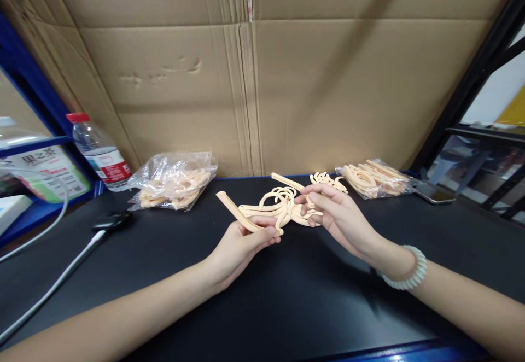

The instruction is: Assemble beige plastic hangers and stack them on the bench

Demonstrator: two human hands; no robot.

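My left hand point(244, 241) is closed in a pinch around a long beige curved strip point(234, 209). Its straight, grooved-looking end points up and left, and its hooked end curls up past my thumb. A second beige strip point(284, 180) runs into the fingers of my right hand point(334, 214), which are bent around its lower end; part of it is hidden by the fingers. Just behind and between both hands lies a loose pile of similar beige curved pieces point(266, 209) on the black tabletop point(262, 307). The two held strips are apart from each other.
Clear plastic bags of beige pieces lie at left point(174, 187) and right point(371, 179). Small curved pieces point(326, 180) sit at the back. A bottle point(100, 151), black device point(111, 221) with white cable, and phone point(435, 191) stand around. Cardboard point(328, 77) walls the back.
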